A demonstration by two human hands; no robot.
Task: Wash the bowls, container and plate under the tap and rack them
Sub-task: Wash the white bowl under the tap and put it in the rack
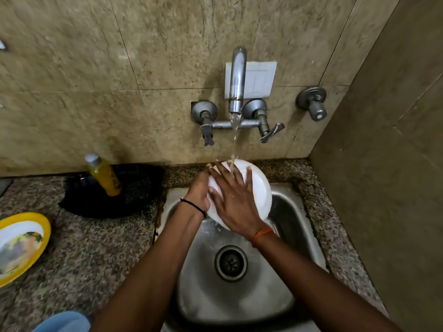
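white plate [255, 190] sits tilted over the back of the steel sink [239, 293], directly under the running stream from the tap [237, 80]. left hand [200, 191] clamps its left edge, fingers curled behind the rim and thumb on the front. right hand [233, 200] lies flat on the plate's face with fingers spread apart, palm pressed to it, not closed around anything; the water falls onto this hand's fingers and the plate's upper part. a black thread circles the left wrist and an orange one the right.

on the speckled stone surface [91, 255] to the left of the sink, a yellow-rimmed plate [22, 245] with a printed picture rests near the frame's edge, well apart from the sink. further back, against the wall, a yellow bottle [103, 174] with a silver cap leans over a black tray [134, 188]. a blue object [63, 322] shows at the bottom edge; what it is cannot be told.
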